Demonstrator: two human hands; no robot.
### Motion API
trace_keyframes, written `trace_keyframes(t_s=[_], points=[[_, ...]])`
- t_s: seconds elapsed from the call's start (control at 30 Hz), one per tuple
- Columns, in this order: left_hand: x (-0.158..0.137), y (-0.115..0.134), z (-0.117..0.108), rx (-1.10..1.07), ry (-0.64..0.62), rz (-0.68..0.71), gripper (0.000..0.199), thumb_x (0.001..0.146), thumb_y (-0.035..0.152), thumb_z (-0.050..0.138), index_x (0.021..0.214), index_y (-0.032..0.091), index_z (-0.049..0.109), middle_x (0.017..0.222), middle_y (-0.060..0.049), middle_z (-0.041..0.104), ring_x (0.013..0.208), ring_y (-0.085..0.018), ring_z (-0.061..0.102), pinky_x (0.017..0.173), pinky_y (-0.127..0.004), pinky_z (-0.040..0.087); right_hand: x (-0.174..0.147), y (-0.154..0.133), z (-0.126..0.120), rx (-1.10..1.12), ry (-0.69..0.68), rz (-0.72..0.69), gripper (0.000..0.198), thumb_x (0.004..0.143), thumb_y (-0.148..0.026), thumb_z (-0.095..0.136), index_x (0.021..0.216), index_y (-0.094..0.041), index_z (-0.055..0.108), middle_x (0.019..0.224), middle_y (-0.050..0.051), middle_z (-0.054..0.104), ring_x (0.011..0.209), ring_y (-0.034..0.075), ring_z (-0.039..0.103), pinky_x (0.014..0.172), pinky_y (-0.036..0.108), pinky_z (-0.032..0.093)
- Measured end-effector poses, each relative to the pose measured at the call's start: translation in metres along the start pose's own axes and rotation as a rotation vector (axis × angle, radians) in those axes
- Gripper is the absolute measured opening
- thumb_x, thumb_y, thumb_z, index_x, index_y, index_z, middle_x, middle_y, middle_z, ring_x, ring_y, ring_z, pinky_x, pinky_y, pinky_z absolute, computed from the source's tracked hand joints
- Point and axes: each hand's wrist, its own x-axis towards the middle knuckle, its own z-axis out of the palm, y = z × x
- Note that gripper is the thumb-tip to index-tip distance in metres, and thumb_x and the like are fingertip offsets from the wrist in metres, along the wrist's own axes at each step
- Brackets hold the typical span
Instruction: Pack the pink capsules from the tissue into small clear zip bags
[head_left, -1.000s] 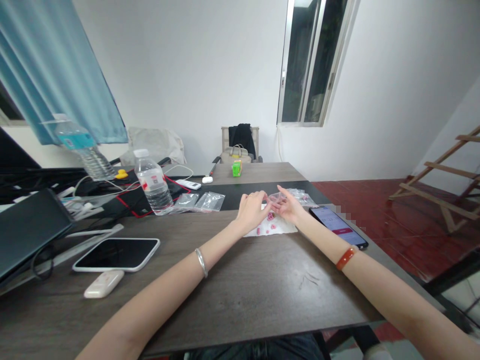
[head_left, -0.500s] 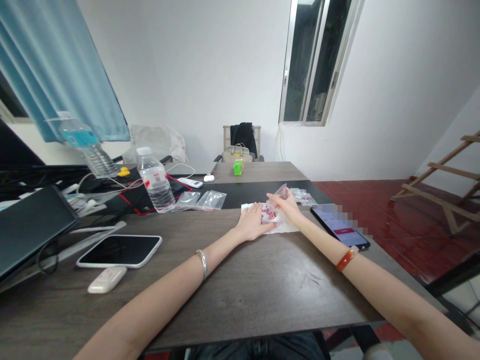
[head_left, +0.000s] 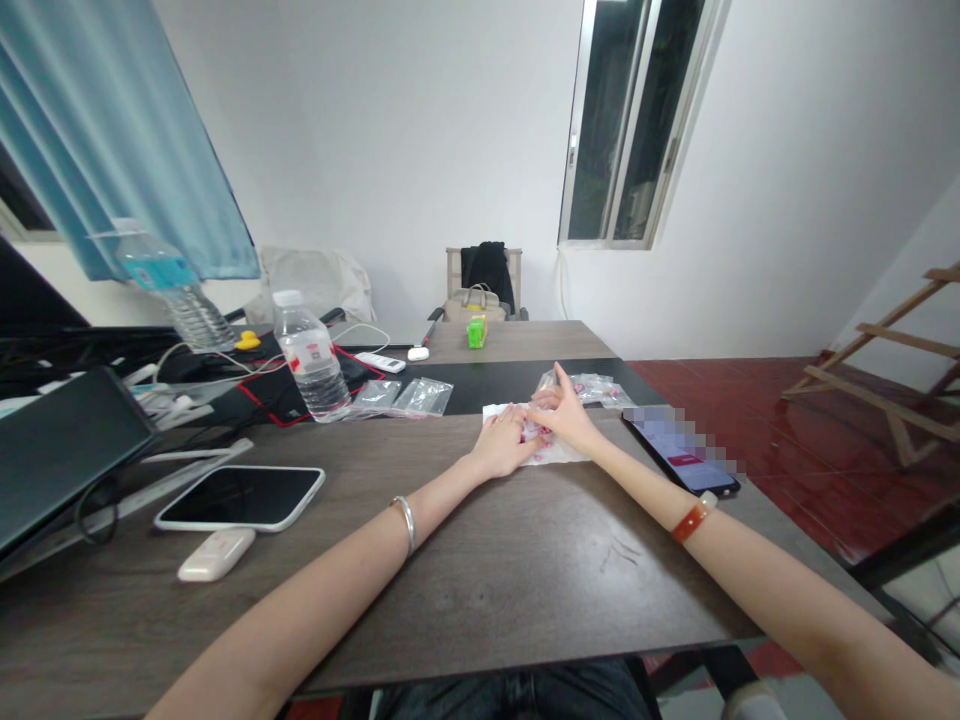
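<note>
My left hand [head_left: 502, 443] lies flat with its fingers spread on the left part of a white paper sheet [head_left: 562, 455]. Small pink beads [head_left: 534, 432] are on the paper between my hands, partly covered by them. Over the right part of the sheet is my right hand [head_left: 568, 418], one finger pointing up and another digit reaching left close to the left fingers. A small clear plastic bag [head_left: 548, 381] shows behind its curled fingers, apparently held by them; the exact grip is hidden.
More clear bags [head_left: 600, 389] lie behind my right hand, others [head_left: 424, 397] left of the paper. A phone [head_left: 679, 450] rests at the right table edge. To the left are a water bottle [head_left: 309, 355], a second phone [head_left: 241, 498], a white case [head_left: 216, 555] and a laptop [head_left: 67, 450].
My right hand has turned and shifted slightly left, with a finger now raised and the bag farther behind its fingers. More of the beads are covered. My left hand stays nearly in place.
</note>
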Motion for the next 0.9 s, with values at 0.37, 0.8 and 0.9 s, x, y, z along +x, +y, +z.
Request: trace_keyframes(t_s=[0.37,0.8,0.9], points=[[0.005,-0.005,0.0,-0.255,0.165,0.046,0.032,0.091,0.035,0.044,0.108,0.017,0.066,0.115,-0.011,0.067,0.114,-0.027,0.057,0.101,-0.04,0.039,-0.004,-0.011,0.002,-0.034,0.065,-0.101,0.112,0.057,-0.042,0.081,0.147,-0.016,0.019,0.085,0.003,0.061,0.08,0.019,0.06,0.083,0.037,0.05],[0.011,-0.011,-0.007,-0.923,0.397,-0.103,0.033,0.08,0.044,0.057,0.08,0.016,0.074,0.078,-0.005,0.072,0.078,-0.021,0.064,0.079,-0.032,0.047,-0.01,-0.027,-0.004,-0.022,-0.025,0.066,0.036,0.069,-0.052,0.067,0.079,-0.017,0.065,0.067,0.003,0.064,0.064,0.017,0.06,0.062,0.028,0.047],[0.01,-0.011,-0.009,-0.948,0.403,-0.088,0.03,0.078,0.043,0.06,0.079,0.016,0.073,0.084,-0.006,0.072,0.085,-0.022,0.064,0.085,-0.034,0.045,-0.01,-0.024,-0.005,-0.032,-0.055,0.07,0.032,0.067,-0.049,0.068,0.07,-0.018,0.063,0.062,0.001,0.062,0.055,0.014,0.054,0.054,0.026,0.043]])
